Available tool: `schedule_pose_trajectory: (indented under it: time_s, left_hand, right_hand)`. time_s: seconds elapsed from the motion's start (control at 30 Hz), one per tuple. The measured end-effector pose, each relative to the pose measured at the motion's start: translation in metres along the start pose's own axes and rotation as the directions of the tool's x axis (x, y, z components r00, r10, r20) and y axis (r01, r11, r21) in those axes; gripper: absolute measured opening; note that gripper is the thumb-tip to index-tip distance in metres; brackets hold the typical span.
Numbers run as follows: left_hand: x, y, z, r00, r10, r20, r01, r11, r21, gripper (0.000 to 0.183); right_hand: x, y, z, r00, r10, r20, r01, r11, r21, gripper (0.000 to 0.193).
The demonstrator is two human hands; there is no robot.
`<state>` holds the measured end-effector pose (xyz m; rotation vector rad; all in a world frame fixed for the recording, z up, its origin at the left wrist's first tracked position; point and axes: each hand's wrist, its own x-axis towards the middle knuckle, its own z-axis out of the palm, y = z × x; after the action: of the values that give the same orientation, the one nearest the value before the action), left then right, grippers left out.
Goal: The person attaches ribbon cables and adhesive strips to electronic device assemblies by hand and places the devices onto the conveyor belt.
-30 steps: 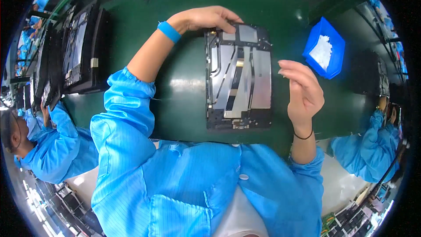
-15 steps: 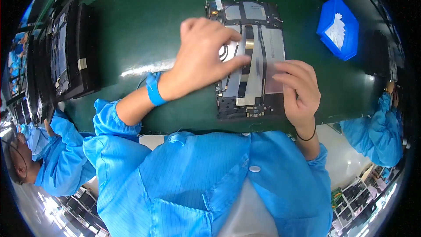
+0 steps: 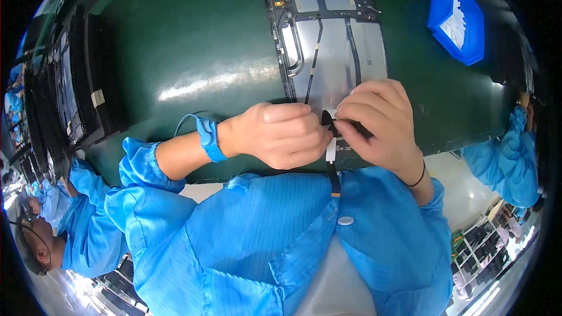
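An opened tablet (image 3: 333, 47) lies on the green table in front of me, its silver inner panels and black cables exposed. Over its near end, a black flat flex cable (image 3: 332, 171) with a white patch hangs down toward my jacket. My left hand (image 3: 287, 136) is closed, fingers curled, pinching this cable from the left. From the right, my right hand (image 3: 380, 122) pinches the cable's upper part between thumb and fingers. Both hands hide the tablet's near end. A blue wrist strap with a cord circles my left wrist.
On the right of the green table (image 3: 199, 35) stands a blue bin (image 3: 475, 35) with white slips inside. Stacked black trays (image 3: 102, 76) holding device parts stand at the left. People in blue work clothes are beside me on both sides.
The broad black flex cable that lay along the tablet's middle is off it and between my fingers. Both hands have come together at the near end; the left moved down and closed.
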<state>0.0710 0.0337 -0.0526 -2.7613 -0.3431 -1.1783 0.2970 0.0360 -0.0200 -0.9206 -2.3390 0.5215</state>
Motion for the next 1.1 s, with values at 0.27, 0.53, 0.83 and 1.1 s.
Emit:
schedule_pose_trajectory:
  time_s: [0.27, 0.53, 0.83, 1.1]
  left_hand:
    - [-0.002, 0.001, 0.000, 0.986, 0.139, -0.095, -0.139, 0.990, -0.001, 0.010]
    - [0.021, -0.027, 0.009, 0.671, -0.734, 0.100, 0.725, 0.622, -0.297, 0.019]
    - [0.010, -0.024, 0.015, 0.629, -0.767, 0.124, 0.777, 0.628, -0.055, 0.015]
    - [0.013, -0.025, 0.018, 0.613, -0.777, 0.145, 0.788, 0.614, -0.041, 0.017]
  right_hand:
    - [0.022, 0.020, -0.009, 0.977, 0.152, -0.146, -0.181, 0.962, -0.204, 0.009]
    - [0.002, 0.141, -0.110, 0.732, 0.210, -0.648, -0.594, 0.662, -0.457, 0.017]
    - [-0.002, 0.047, -0.039, 0.992, -0.067, -0.107, 0.028, 0.942, -0.334, 0.024]
    - [-0.018, 0.001, -0.007, 0.960, -0.167, 0.223, 0.172, 0.985, -0.004, 0.019]
